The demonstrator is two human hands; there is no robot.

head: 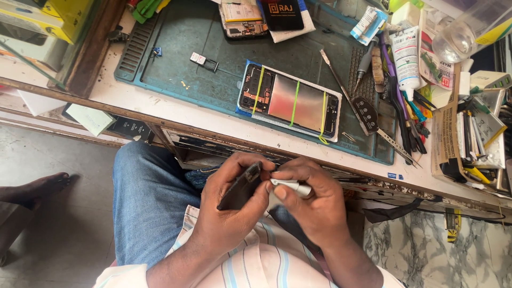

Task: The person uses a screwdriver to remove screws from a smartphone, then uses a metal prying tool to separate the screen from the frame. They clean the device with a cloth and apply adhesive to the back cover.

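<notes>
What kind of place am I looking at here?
Likely a phone repair bench: an opened phone bound with elastic bands lies on a green work mat, tweezers and other tools lie beside it.

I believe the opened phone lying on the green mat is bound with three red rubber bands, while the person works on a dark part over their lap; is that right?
Not quite: in the head view, the three rubber bands around the opened phone on the green mat are yellow-green, not red. The left hand does hold a dark part over the lap.
</notes>
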